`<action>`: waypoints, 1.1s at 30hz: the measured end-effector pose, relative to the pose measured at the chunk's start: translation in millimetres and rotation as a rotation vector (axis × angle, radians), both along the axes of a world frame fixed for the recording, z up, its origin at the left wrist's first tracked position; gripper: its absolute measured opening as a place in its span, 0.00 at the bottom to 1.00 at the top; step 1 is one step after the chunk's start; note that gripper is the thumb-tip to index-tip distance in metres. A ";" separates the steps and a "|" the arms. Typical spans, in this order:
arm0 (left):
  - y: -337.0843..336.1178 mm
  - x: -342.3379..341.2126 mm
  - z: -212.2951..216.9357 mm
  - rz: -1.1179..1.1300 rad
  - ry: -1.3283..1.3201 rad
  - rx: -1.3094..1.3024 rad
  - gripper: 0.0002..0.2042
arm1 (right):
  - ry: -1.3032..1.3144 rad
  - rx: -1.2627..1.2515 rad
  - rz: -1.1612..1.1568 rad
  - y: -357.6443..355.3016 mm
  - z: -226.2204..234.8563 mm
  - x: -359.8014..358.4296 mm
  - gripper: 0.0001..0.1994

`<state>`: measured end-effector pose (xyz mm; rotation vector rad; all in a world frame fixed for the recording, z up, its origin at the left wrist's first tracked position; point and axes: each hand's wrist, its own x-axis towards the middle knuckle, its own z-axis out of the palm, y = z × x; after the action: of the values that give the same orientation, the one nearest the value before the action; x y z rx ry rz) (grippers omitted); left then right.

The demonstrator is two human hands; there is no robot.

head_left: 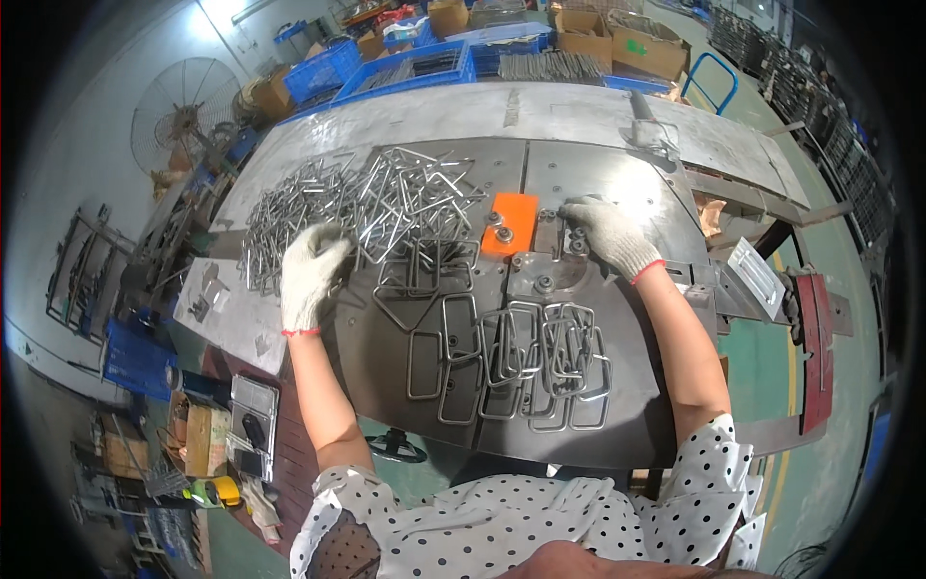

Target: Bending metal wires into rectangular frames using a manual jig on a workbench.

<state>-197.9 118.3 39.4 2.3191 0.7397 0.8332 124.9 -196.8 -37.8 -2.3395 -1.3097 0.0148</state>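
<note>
My left hand (313,273), in a white knit glove with a red cuff, is at the near edge of a heap of bent metal wire pieces (405,198). Its fingers are curled together, and what they grip, if anything, is hidden. Over the right side of a small metal fixture (576,241) my gloved right hand (610,234) reaches, fingers bent down at its top. Whatever is between them cannot be made out. An orange plate (511,224) with bolts lies just left of the fixture. Closer to me, several rectangular wire frames (463,386) lie overlapping on the steel tabletop (386,396).
Blue crates (410,72) and cardboard boxes (584,39) line the far side of the table. A large fan (186,114) stands at the far left. On the right are a red metal beam (815,352) and a blue handle (712,82). A black handwheel (395,446) shows below the near edge.
</note>
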 end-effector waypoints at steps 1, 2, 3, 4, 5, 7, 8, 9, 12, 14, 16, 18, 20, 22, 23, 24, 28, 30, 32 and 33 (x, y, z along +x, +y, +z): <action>3.2 2.2 -3.6 -0.042 -0.086 -0.112 0.17 | -0.002 0.022 0.019 -1.1 -2.9 3.8 0.19; 5.2 4.2 -7.1 -0.082 -0.173 -0.222 0.18 | -0.002 0.046 0.041 -1.0 -6.2 6.8 0.20; 3.8 8.7 -10.9 -0.124 -0.266 -0.336 0.19 | -0.059 0.049 0.063 -0.8 -7.5 8.7 0.20; 3.6 12.2 -15.0 -0.146 -0.310 -0.390 0.21 | -0.116 0.052 0.086 -1.1 -8.8 10.1 0.20; 3.0 15.3 -18.2 -0.148 -0.305 -0.400 0.20 | -0.173 0.055 0.112 -2.1 -9.5 11.8 0.20; -1.8 19.6 -19.1 -0.151 -0.295 -0.413 0.20 | -0.120 0.026 0.078 -0.5 -6.5 7.5 0.20; -6.9 17.7 -13.7 -0.118 -0.223 -0.266 0.20 | -0.093 0.014 0.059 0.6 -4.8 5.1 0.20; -10.1 16.5 -9.0 -0.093 -0.183 -0.197 0.20 | -0.061 0.015 0.053 0.3 -0.5 2.2 0.20; -12.2 13.2 0.0 -0.033 -0.113 -0.078 0.21 | -0.014 0.023 0.060 2.3 6.6 -2.4 0.21; -10.3 13.7 0.0 -0.064 -0.165 -0.212 0.21 | -0.060 0.028 0.078 -0.7 0.5 3.8 0.20; -7.8 10.4 -0.6 -0.100 -0.244 -0.335 0.21 | -0.065 0.013 0.080 1.6 2.2 0.8 0.21; -1.1 12.5 -8.3 -0.154 -0.362 -0.525 0.21 | -0.052 0.008 0.080 3.3 2.2 1.7 0.21; 2.3 10.1 -13.1 -0.187 -0.436 -0.637 0.21 | -0.019 0.014 0.081 4.8 -3.9 8.1 0.21; 2.0 9.7 -12.9 -0.209 -0.469 -0.677 0.21 | 0.051 -0.004 0.068 10.5 -0.1 14.4 0.19; 2.2 9.7 -13.1 -0.219 -0.487 -0.697 0.22 | 0.086 -0.013 0.062 15.8 2.5 18.6 0.19; 1.4 15.4 -14.5 -0.229 -0.489 -0.691 0.22 | 0.096 0.029 0.059 17.1 0.4 27.1 0.18; 10.8 20.6 -27.6 -0.269 -0.490 -0.666 0.21 | 0.074 -0.051 0.002 50.8 18.4 28.0 0.18; 10.5 22.3 -29.4 -0.289 -0.468 -0.647 0.21 | -0.022 -0.196 -0.046 66.0 40.1 10.9 0.25; 0.8 17.7 -18.6 -0.267 -0.432 -0.610 0.21 | -0.106 -0.300 -0.059 80.9 44.2 -1.3 0.26; -1.8 18.4 -16.3 -0.276 -0.423 -0.568 0.21 | -0.148 -0.354 -0.075 81.4 45.8 -4.0 0.27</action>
<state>-179.5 116.6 23.1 1.6204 0.3892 0.8181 120.9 -115.4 8.1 -2.7327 -1.3805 0.0555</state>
